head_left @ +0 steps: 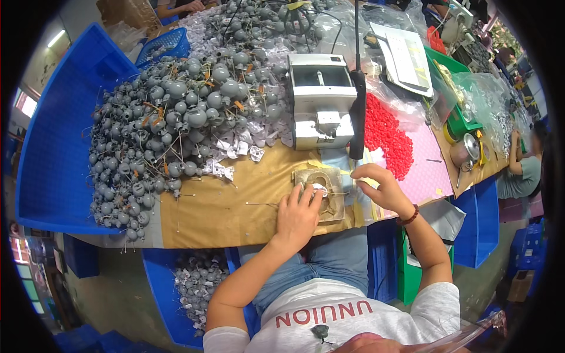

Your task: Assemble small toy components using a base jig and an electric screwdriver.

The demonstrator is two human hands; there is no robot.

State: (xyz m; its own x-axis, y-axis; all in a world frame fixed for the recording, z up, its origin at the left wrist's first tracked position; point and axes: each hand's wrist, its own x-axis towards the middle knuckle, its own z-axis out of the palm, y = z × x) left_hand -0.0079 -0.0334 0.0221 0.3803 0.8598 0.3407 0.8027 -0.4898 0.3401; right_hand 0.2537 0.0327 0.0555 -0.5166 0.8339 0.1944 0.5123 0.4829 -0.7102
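Observation:
In front of me on the bench lies a square tan fixture block with a rounded recess. A small white plastic part sits in the recess. My left hand lies over the block's left side, fingers stretched out and fingertips beside or on the white part. Just right of the block, my right hand is raised with its fingers bent into a pinch; anything between them is too small to make out. A thin wire runs out leftward from under my left hand.
Behind the block stands a white machine beside a black upright post. Grey bulb-shaped parts with wires heap up at left, near a blue bin. Red small parts lie at right, near a metal cup. Another person sits far right.

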